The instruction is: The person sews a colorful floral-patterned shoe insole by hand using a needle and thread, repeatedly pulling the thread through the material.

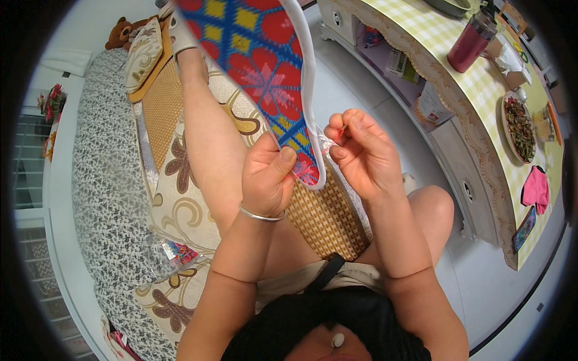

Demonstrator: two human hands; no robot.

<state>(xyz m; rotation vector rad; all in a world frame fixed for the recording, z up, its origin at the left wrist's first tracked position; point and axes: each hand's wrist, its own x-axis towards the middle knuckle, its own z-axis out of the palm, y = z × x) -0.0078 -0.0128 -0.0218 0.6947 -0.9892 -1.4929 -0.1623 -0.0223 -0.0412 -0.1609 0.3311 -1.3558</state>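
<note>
An embroidered insole (265,78) with red flowers, yellow squares, blue lattice and a white bound edge stands out in front of me, its narrow end toward my body. My left hand (268,174) grips that narrow end, thumb on the patterned face. Just right of the insole's edge, my right hand (364,150) is raised, thumb and fingertips pinched together. Between them shows a bit of red thread (341,132); whether a needle is there too I cannot tell.
A clear bag with colourful contents (180,253) lies on the patterned sofa (180,204), left of my outstretched leg. To the right, a checked-cloth cabinet (421,30) carries a maroon flask (472,42), a tissue box (512,63), a plate of dried leaves (519,123), a pink cloth (534,189) and a phone (524,230).
</note>
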